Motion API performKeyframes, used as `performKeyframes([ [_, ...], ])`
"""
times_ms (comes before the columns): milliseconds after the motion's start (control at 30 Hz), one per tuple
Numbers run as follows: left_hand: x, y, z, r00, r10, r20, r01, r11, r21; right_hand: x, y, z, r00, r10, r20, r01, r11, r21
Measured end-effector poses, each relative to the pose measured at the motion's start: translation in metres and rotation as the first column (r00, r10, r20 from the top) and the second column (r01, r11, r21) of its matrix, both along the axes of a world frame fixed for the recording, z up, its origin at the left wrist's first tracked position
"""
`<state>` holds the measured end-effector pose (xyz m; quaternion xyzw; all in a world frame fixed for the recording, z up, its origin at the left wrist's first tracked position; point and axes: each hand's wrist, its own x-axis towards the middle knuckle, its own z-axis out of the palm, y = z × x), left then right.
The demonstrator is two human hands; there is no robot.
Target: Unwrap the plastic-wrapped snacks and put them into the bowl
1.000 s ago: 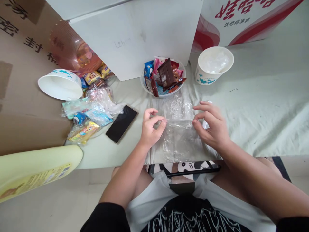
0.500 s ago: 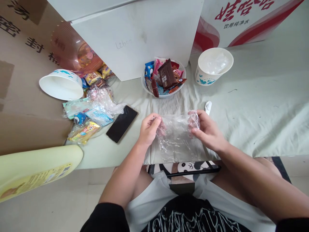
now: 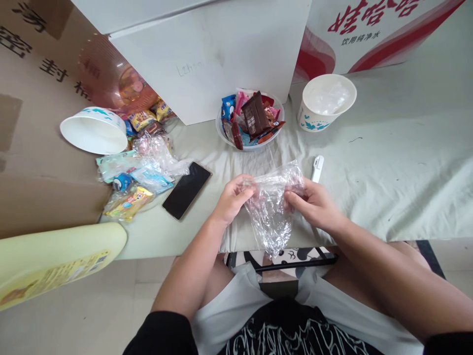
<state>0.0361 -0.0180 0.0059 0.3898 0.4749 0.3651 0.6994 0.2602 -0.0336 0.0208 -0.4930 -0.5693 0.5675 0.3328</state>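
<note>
Between my two hands hangs a clear plastic bag [image 3: 271, 212], crumpled, its lower end drooping over the table's front edge. My left hand [image 3: 234, 196] pinches its left side near the top, thumb on the near side. My right hand [image 3: 312, 199] grips the right side of it the same way, some fingers behind the film. Beyond the bag stands a clear bowl [image 3: 220, 134] heaped with wrapped snacks [image 3: 255, 116]. A small white cutter-like tool [image 3: 317, 168] lies just past my right hand.
At the back right, a paper tub [image 3: 316, 123] holds clear plastic. To the left lie a phone [image 3: 187, 190], a pile of snack packets [image 3: 135, 199] and a tipped paper tub [image 3: 92, 140]. White boxes [image 3: 214, 59] line the back; a yellow container [image 3: 62, 261] stands front left.
My hands have drawn closer together, mostly the right one moving left. The bag, spread wide and flat before, is now bunched and narrower, hanging lower.
</note>
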Motion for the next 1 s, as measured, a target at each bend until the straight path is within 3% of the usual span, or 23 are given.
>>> performKeyframes([
  [167,0.0012,0.0006,0.0025,0.998,-0.057,0.007,0.057,0.998,-0.031,0.0010,-0.0007,-0.0010,0.999,-0.038,0.008,0.038,0.999,0.028],
  [367,0.0017,0.0050,0.0037,0.990,0.142,0.000,-0.142,0.990,0.019,0.0018,0.0004,0.0006,0.998,-0.063,-0.012,0.063,0.998,0.016],
  [500,-0.0011,0.0058,0.0018,0.999,0.012,0.038,-0.009,0.998,-0.064,0.0013,0.0000,0.0013,0.998,-0.064,-0.004,0.064,0.998,0.006],
  [567,-0.0009,0.0045,-0.0002,1.000,-0.017,0.010,0.017,0.999,-0.040,0.0009,-0.0003,0.0016,0.997,-0.071,0.006,0.070,0.997,0.017],
  [733,0.0008,0.0026,-0.0029,0.996,0.086,-0.007,-0.086,0.996,0.017,0.0002,0.0006,0.0024,0.998,-0.062,0.004,0.062,0.998,0.024],
  [900,0.0007,0.0030,-0.0024,0.996,0.083,-0.027,-0.083,0.996,0.015,0.0002,0.0015,0.0028,0.998,-0.057,0.005,0.057,0.998,0.035],
  [1000,0.0022,0.0031,-0.0037,0.987,0.139,-0.081,-0.131,0.987,0.091,-0.0007,0.0005,0.0037,0.997,-0.078,0.021,0.077,0.996,0.047],
])
